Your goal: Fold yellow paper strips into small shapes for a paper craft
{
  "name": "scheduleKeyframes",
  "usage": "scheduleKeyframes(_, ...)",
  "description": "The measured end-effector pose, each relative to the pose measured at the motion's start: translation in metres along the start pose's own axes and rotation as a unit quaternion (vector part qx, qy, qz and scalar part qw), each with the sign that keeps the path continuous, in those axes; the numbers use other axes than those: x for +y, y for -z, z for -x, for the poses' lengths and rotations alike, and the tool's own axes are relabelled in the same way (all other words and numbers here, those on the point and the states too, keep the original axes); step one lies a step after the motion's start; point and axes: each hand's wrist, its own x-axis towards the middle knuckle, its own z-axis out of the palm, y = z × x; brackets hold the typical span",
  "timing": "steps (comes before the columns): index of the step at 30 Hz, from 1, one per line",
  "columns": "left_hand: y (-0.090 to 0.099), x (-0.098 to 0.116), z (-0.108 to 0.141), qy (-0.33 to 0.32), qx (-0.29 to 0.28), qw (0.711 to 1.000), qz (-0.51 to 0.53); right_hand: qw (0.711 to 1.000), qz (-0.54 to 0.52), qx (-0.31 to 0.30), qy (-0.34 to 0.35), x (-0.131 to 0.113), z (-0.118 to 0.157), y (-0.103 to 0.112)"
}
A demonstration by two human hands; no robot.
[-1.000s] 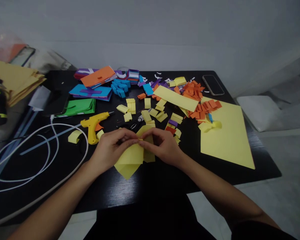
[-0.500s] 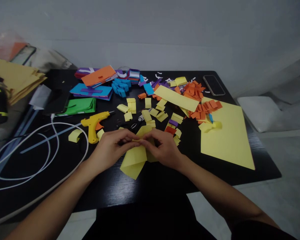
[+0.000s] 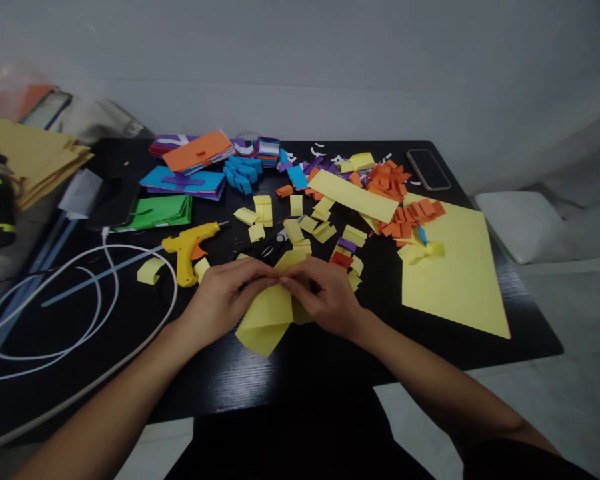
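Observation:
A creased sheet of yellow paper (image 3: 267,313) is held between both hands above the near part of the black table. My left hand (image 3: 233,290) pinches its upper edge from the left, thumb and fingers closed. From the right, my right hand (image 3: 325,290) pinches the same edge, its fingertips touching those of the left. Part of the sheet is hidden behind the hands, and its lower flaps fan out below them. Just beyond lie small folded yellow paper pieces (image 3: 293,231) and a pair of scissors (image 3: 275,248), partly covered.
A yellow glue gun (image 3: 190,250) lies left of the hands, near a looping white cable (image 3: 113,273). Stacks of coloured paper (image 3: 185,181) sit at the back left. Orange folded pieces (image 3: 387,180), a large yellow sheet (image 3: 455,280) and a phone (image 3: 428,169) are at right.
The lower flap of the yellow paper has shifted slightly left and up. Both hands keep their pinch at nearly the same place.

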Motion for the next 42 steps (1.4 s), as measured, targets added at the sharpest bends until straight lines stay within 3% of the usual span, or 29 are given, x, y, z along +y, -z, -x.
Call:
scheduleKeyframes(5, 0.0, -0.001, 0.0, 0.001, 0.004, 1.0, 0.001, 0.999, -0.027, 0.019, -0.018, -0.003, 0.0, -0.001)
scheduleKeyframes(14, -0.003, 0.001, 0.003, 0.031, 0.02, 0.999, 0.03, 0.969, -0.197, 0.053, -0.141, -0.002, 0.004, -0.011)
scheduleKeyframes(19, -0.007, -0.002, 0.005, 0.101, 0.04, 0.991, 0.077, 0.956, -0.24, 0.03, -0.166, -0.003, 0.003, -0.009)
scheduleKeyframes(25, -0.007, -0.006, 0.004, 0.114, 0.023, 0.987, 0.113, 0.935, -0.292, -0.008, -0.199, -0.003, -0.004, -0.002)
scheduleKeyframes(30, -0.007, -0.006, 0.004, 0.12, 0.02, 0.985, 0.126, 0.924, -0.308, -0.047, -0.223, -0.002, -0.004, 0.001)
scheduleKeyframes(34, -0.005, -0.001, 0.0, 0.16, 0.017, 0.966, 0.202, 0.93, -0.297, -0.014, -0.218, -0.003, -0.004, -0.001)
scheduleKeyframes(36, -0.003, 0.002, -0.002, 0.188, -0.013, 0.953, 0.237, 0.938, -0.272, 0.006, -0.216, -0.003, -0.003, -0.001)
scheduleKeyframes(39, -0.001, 0.002, -0.004, 0.212, -0.057, 0.94, 0.261, 0.942, -0.255, 0.017, -0.219, -0.004, -0.003, -0.001)
scheduleKeyframes(42, -0.001, 0.001, -0.003, 0.223, -0.054, 0.937, 0.263, 0.935, -0.275, 0.014, -0.222, -0.004, -0.003, -0.001)
